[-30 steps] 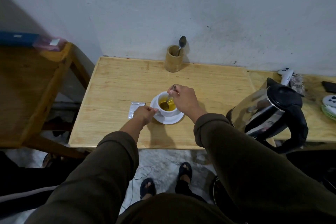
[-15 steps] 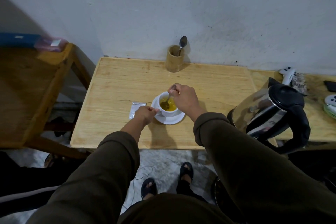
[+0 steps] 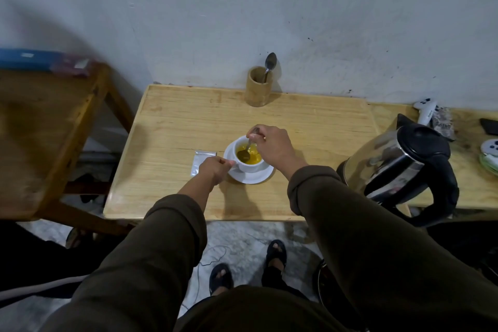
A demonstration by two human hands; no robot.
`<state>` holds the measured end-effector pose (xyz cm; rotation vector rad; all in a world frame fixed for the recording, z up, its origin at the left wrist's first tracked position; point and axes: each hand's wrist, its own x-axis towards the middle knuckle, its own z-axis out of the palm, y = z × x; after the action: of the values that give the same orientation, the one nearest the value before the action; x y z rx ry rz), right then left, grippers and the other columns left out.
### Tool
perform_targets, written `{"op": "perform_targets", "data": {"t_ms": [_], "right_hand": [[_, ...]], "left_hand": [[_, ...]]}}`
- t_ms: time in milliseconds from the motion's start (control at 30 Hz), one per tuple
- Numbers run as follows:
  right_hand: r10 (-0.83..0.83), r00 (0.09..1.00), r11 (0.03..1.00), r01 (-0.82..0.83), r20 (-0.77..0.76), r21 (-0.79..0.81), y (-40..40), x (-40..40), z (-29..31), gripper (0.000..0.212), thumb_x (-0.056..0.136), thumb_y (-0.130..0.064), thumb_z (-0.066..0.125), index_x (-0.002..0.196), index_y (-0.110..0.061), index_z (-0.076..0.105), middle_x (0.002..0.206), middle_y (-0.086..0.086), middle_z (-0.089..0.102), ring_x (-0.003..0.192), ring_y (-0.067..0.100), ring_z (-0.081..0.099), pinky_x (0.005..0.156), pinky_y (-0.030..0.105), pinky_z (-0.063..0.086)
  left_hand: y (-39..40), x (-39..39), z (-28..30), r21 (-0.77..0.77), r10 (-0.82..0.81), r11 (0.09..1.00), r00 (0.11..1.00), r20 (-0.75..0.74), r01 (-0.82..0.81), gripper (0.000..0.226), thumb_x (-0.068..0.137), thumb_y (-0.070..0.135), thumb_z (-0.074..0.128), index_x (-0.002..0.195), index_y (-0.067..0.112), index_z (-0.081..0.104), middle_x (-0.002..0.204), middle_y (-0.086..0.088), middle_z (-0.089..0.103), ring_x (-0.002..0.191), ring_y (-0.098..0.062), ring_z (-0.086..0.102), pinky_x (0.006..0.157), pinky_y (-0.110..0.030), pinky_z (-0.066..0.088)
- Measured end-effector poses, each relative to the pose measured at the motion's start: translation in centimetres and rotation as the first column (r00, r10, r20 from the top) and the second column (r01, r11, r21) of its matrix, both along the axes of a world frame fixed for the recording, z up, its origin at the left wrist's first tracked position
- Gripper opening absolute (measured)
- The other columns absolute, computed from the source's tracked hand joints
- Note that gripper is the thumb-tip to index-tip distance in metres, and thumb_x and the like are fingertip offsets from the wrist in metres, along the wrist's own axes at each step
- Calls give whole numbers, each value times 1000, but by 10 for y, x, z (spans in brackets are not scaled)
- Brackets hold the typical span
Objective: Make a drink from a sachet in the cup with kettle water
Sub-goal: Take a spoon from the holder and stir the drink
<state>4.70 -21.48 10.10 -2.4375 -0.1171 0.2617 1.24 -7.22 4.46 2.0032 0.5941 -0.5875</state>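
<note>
A white cup (image 3: 249, 167) holding yellow liquid stands on a white saucer (image 3: 252, 178) in the middle of the wooden table (image 3: 310, 127). My right hand (image 3: 272, 147) pinches the handle of a metal spoon (image 3: 246, 152) whose bowl is dipped in the liquid. My left hand (image 3: 215, 168) grips the cup's handle on its left side. A silver sachet (image 3: 200, 160) lies flat on the table just left of the saucer, partly behind my left hand. The steel and black kettle (image 3: 401, 167) stands at the table's right end.
A bamboo holder (image 3: 257, 87) with another spoon (image 3: 269, 63) stands by the wall. White game controllers (image 3: 425, 110) and a dark phone (image 3: 489, 125) lie at the far right. A second wooden table (image 3: 40, 129) stands to the left. My feet are on the floor below.
The spoon has shifted slightly inside the cup as my right hand moves it; my left hand stays on the cup's handle. The cup and saucer have not moved.
</note>
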Motion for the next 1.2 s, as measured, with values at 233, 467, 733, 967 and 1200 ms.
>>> {"op": "perform_targets", "data": {"t_ms": [233,467,733,967,1200], "right_hand": [[-62,995,990,71,79,-120,-6,1,0,23,95,-21,44,99,-16,66,102,8,68,95,26,60,80,37,50],[-45,999,999,45,3,-18,-3,-1,2,23,93,-24,48,99,-17,69,103,8,71,97,26,62,84,38,52],[-92,994,991,96,57,-89,-7,-3,0,25,95,-22,44,102,-19,68,105,7,71,98,26,61,81,36,50],[-17,1000,1000,17,2,9,-7,-4,0,23,92,-21,50,98,-17,71,103,6,73,99,23,63,85,32,49],[-48,995,992,58,83,-112,-8,-3,0,26,96,-22,44,102,-18,68,106,8,65,100,26,59,78,34,45]], "left_hand": [[0,-1,1,7,-8,1000,1000,7,8,41,92,37,53,119,7,64,125,-15,62,106,-26,56,93,-35,46],[0,-2,2,15,-15,1000,1000,10,15,41,92,37,54,117,7,64,125,-15,62,94,-22,50,91,-35,46],[-2,-4,6,23,-24,999,1000,7,23,43,93,38,51,120,6,62,127,-16,60,113,-31,56,96,-38,46],[-3,-3,6,25,-26,999,1000,5,25,43,93,38,51,118,5,63,125,-18,61,107,-31,57,96,-39,47],[-2,-4,5,13,-12,1000,1000,6,12,42,92,39,52,118,7,64,126,-17,61,116,-34,56,97,-40,46]]}}
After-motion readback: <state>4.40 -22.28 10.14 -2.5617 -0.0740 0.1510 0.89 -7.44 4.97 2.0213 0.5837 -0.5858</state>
